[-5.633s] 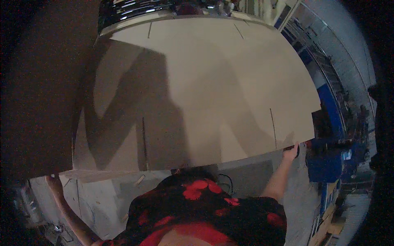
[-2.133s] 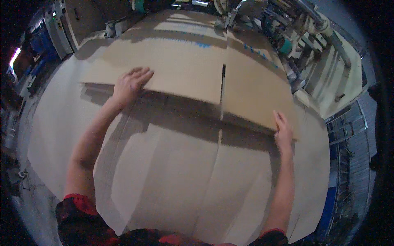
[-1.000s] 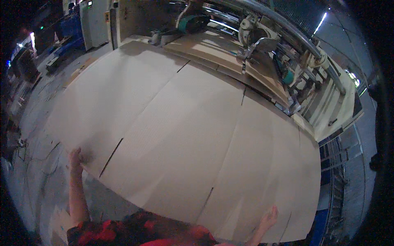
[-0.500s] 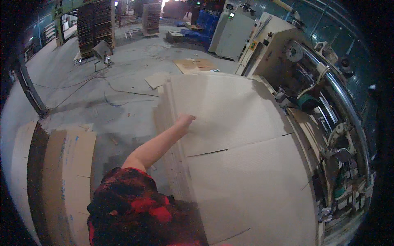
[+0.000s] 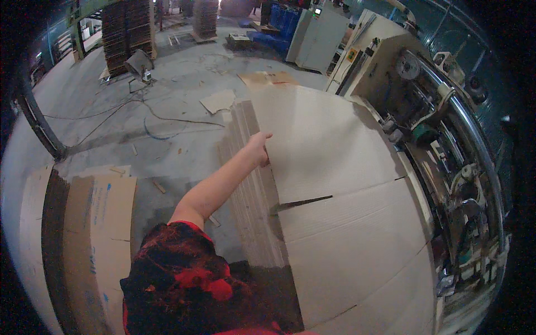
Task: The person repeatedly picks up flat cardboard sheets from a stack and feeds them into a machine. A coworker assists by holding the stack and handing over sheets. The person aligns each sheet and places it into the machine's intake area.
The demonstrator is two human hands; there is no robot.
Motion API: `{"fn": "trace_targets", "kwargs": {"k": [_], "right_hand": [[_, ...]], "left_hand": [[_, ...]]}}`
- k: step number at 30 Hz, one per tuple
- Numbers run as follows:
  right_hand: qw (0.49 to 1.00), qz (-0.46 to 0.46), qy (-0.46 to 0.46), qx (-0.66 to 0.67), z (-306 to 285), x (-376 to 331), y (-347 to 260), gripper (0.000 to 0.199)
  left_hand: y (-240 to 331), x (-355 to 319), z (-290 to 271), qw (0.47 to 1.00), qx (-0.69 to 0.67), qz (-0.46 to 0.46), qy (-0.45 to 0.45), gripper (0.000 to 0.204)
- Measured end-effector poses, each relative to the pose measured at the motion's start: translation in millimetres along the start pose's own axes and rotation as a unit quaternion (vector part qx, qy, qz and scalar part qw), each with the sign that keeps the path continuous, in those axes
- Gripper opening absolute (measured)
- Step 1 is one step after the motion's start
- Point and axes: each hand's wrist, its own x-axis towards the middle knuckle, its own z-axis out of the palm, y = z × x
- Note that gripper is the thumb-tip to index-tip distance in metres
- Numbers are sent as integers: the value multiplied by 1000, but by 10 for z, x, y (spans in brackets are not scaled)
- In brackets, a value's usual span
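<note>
My left hand point(image 5: 259, 149) pinches the left edge of a large cardboard sheet point(image 5: 335, 145), its thumb lying on top and the other fingers mostly hidden under the edge. The pale sheet has crosswise creases and slots cut in from its sides. Its left edge is raised a little from the stack of cardboard sheets point(image 5: 245, 206), whose layered edges show below my forearm. A gap shows at the slot nearest my hand. My right hand is out of view.
A machine point(image 5: 446, 139) with rollers and green parts runs along the right side. More stacked cardboard point(image 5: 111, 240) lies at the left. A cable point(image 5: 178, 119) crosses the floor, where loose cardboard pieces point(image 5: 219, 102) lie. A grey cabinet point(image 5: 315, 42) stands behind.
The top sheet has moved right with my left hand on its edge, baring more of the stack's left side. The edge has risen, and the slot has opened wider.
</note>
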Motion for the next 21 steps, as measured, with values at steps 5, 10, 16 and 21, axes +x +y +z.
{"fn": "trace_targets", "kwargs": {"k": [5,10,16,21], "right_hand": [[999,6,17,50,-106,158,294,47],[960,-9,53,275,-664,615,1191,47],[854,52,155,494,-1228,1041,2402,31],[773,100,130,613,-1149,868,2072,16]], "left_hand": [[239,-171,377,992,-19,31,-122,40],[408,-113,453,932,259,216,-133,55],[1162,565,98,588,535,512,-327,57],[1890,838,378,773,442,315,-327,39]]}}
